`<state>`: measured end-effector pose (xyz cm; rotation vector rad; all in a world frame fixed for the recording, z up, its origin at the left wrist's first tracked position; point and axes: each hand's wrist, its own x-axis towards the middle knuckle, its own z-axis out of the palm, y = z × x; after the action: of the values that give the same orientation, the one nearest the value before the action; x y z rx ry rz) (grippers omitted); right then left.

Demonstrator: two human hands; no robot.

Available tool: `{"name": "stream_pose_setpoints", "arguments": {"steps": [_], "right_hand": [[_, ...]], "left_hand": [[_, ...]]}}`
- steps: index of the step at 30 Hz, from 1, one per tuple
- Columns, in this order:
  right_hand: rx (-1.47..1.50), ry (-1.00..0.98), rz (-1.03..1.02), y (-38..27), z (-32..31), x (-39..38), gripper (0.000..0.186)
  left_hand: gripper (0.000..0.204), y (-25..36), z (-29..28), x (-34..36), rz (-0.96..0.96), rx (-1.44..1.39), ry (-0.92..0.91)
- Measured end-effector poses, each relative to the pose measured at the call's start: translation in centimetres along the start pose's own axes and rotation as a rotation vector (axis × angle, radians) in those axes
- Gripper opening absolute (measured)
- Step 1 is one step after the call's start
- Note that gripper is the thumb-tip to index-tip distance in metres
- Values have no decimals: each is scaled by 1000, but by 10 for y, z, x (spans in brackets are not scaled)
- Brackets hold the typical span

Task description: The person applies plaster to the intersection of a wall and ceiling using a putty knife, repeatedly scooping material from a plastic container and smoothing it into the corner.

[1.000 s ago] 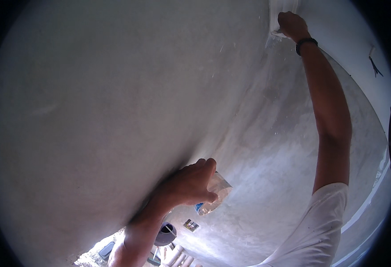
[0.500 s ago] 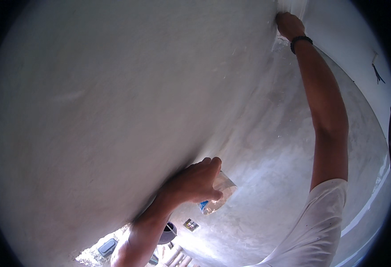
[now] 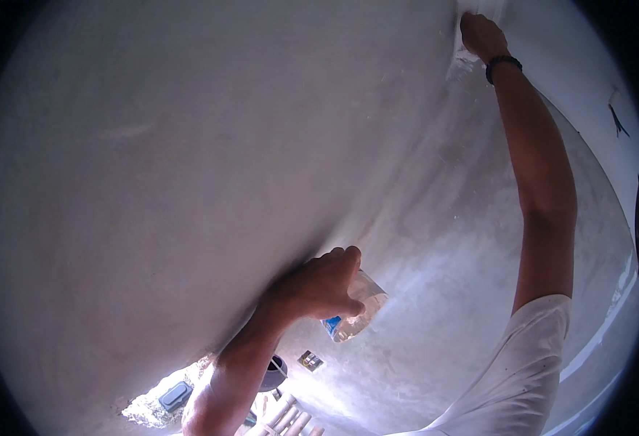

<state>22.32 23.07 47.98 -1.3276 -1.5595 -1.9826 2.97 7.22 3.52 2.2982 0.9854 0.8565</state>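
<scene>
My left hand (image 3: 324,287) is wrapped round a clear plastic container (image 3: 366,305) with a blue patch, possibly a cut bottle. It is held tilted close to the grey plastered wall (image 3: 188,182); what is inside cannot be made out. Far up at the top right, my right arm is stretched out. My right hand (image 3: 483,36), with a dark beaded bracelet (image 3: 504,68) at the wrist, is closed against a whitish strip (image 3: 464,59) where the wall meets the white ceiling. Whatever its fingers hold is hidden.
Dark wires (image 3: 616,120) hang from the ceiling at the right. Below my left forearm are a dark bucket (image 3: 274,374), pale poles (image 3: 288,420) and a grey-blue box-like object (image 3: 176,397). A small wall box (image 3: 310,360) is set in the plaster.
My right hand has shifted slightly up and to the right along the corner. My left hand and the container have risen a little.
</scene>
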Motion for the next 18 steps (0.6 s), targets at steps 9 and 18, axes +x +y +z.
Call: {"name": "stream_pose_setpoints", "arguments": {"steps": [9, 18], "right_hand": [[25, 123, -51, 0, -19, -6, 13], [7, 10, -109, 67, -66, -36, 15]], "left_hand": [[59, -3, 1, 2, -17, -38, 14], [60, 5, 1, 3, -10, -48, -19]]}}
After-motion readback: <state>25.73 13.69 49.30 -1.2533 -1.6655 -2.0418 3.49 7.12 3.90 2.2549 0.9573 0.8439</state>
